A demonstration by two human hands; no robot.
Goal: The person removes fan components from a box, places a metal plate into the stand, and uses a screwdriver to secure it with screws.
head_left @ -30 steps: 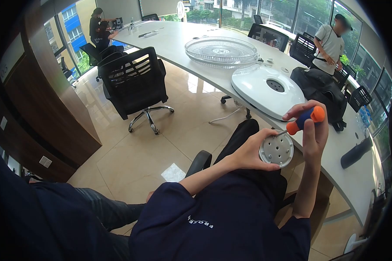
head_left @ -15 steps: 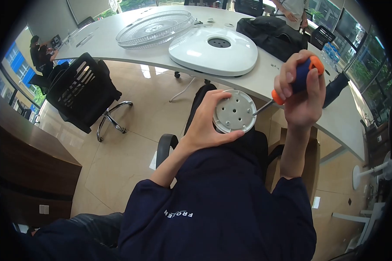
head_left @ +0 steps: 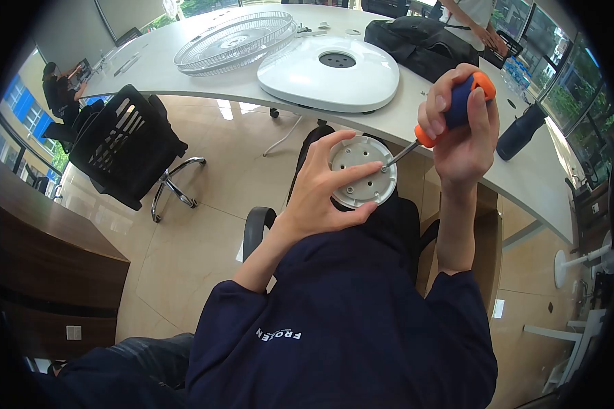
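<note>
A round white plastic disc [head_left: 359, 178] with several holes is held over my lap. My left hand [head_left: 320, 185] grips its rim with the thumb below and fingers above, while the index finger reaches across its face to a spot near the right edge. In my right hand [head_left: 462, 133] is a screwdriver [head_left: 463, 102] with a blue and orange handle, fingers wrapped round it. Its metal shaft slants down to the left, and the tip is at the disc's right side beside my left index fingertip. Whether a screw sits there is too small to tell.
On the white table [head_left: 218, 92] are a glossy white fan base [head_left: 327, 78], clear fan grilles [head_left: 235, 44], a black bag [head_left: 423, 48] and a dark bottle [head_left: 522, 136]. A black chair [head_left: 119, 143] stands left. People are at the far left and behind the bag.
My left index finger has moved from the rim across the disc to the screwdriver tip. The screwdriver tip has moved from the disc's right rim slightly inward onto its face.
</note>
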